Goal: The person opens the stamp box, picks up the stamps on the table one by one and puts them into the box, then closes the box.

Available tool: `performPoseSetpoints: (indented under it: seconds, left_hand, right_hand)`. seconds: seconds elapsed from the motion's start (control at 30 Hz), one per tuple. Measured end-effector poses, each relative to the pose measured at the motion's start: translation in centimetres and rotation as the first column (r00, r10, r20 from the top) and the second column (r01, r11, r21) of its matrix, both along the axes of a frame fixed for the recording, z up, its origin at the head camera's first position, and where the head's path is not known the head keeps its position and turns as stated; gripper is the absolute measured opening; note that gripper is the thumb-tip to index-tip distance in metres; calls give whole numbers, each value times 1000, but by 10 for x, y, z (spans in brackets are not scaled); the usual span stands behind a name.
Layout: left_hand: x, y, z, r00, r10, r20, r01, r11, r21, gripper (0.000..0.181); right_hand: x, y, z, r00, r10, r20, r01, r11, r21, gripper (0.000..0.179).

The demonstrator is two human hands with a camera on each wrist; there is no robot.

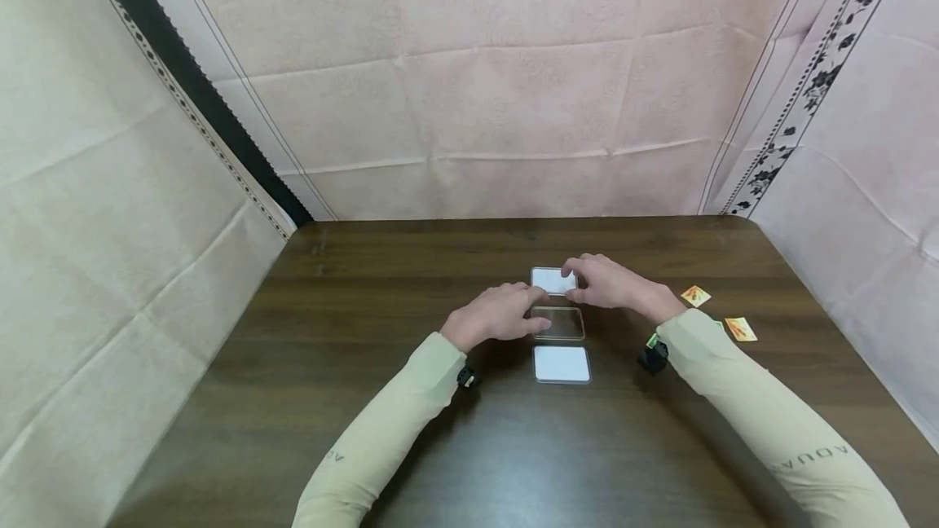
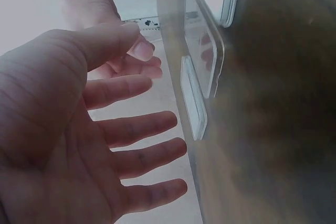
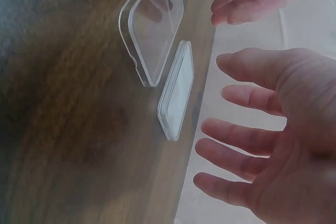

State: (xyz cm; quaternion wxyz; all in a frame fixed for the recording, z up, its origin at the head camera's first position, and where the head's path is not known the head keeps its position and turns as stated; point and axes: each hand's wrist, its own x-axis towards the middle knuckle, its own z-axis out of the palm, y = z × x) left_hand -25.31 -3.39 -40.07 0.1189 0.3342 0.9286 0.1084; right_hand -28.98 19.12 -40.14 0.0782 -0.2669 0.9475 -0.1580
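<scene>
Three rounded rectangular clear plastic frames lie in a column on the brown table. The far frame (image 1: 546,280) and the near frame (image 1: 561,365) look white inside. Between them, the middle frame (image 1: 561,324) is see-through, and the wood shows through it. My left hand (image 1: 500,316) hovers just left of the far and middle frames, its fingers spread and holding nothing. Over the right edge of the far frame is my right hand (image 1: 607,282), also with nothing in its fingers. Both wrist views show a gap between the fingers and the far frame (image 3: 177,93).
To the right, beyond my right forearm, lie small orange-and-yellow picture cards (image 1: 695,296), one partly hidden by the sleeve. Pale cloth curtains (image 1: 469,104) hang behind the table (image 1: 352,398) and along its sides.
</scene>
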Motion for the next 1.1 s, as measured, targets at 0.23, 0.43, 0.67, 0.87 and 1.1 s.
performPoseSetpoints:
  seconds: [0.23,0.43,0.67,0.87,1.1]
  left_hand:
    - [-15,1,1,999,40,-36,-41,999,-19,54]
    - [-25,4,2,996,75,-45,-76,997,-29,53]
    - [-37,5,0,995,101,-21,-101,995,-17,54]
    - [-46,7,-4,990,142,-14,-142,989,-27,55]
    - [-55,8,-12,982,189,9,-189,982,-12,53]
  right_hand:
    - [-7,-1,-1,1000,-7,12,6,1000,8,39]
    - [-12,-4,-3,1000,-13,4,13,1000,11,38]
    - [-17,-7,-3,999,-15,34,15,1000,6,44]
    - [-20,-8,-4,999,-18,46,17,1000,18,47]
    - [-26,-7,-6,999,-11,40,10,1000,24,49]
